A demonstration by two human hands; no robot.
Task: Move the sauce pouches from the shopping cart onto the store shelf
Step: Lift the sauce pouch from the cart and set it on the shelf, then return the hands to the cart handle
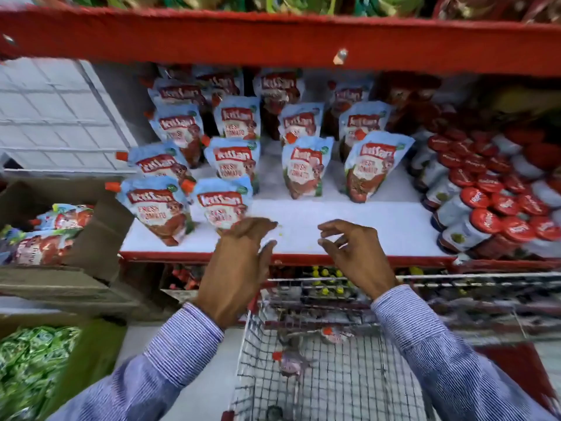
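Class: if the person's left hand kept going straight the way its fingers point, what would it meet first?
Probably the front pouch standing on the shelf; the left hand fingertips already overlap its base, though depth is unclear.

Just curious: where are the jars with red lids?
In the head view, the red-lidded jars crowd the white shelf's right end, beside the rightmost sauce pouch.

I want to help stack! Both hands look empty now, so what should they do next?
Probably reach down into the shopping cart for another sauce pouch. Both the left hand and right hand are empty, and the shelf has bare space in front.
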